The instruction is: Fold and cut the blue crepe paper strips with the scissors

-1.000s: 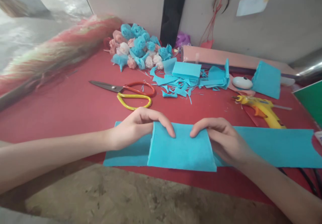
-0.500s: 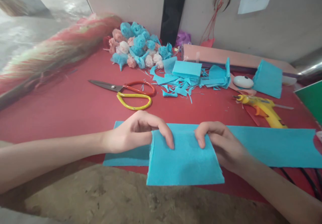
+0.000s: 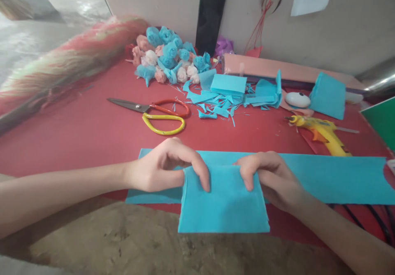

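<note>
A small blue crepe paper piece hangs over the near edge of the red table. My left hand pinches its upper left corner and my right hand pinches its upper right corner. Under both hands lies a long blue crepe paper strip, stretched across the table from left to right.
Red and yellow scissors lie beyond my left hand. A yellow glue gun lies at the right. Blue paper scraps, a pile of paper roses, a black phone and a pink roll fill the back.
Both hands have drawn the small blue piece toward me, off the long strip, so it overhangs the table's near edge. The fingers curled tighter on its top corners.
</note>
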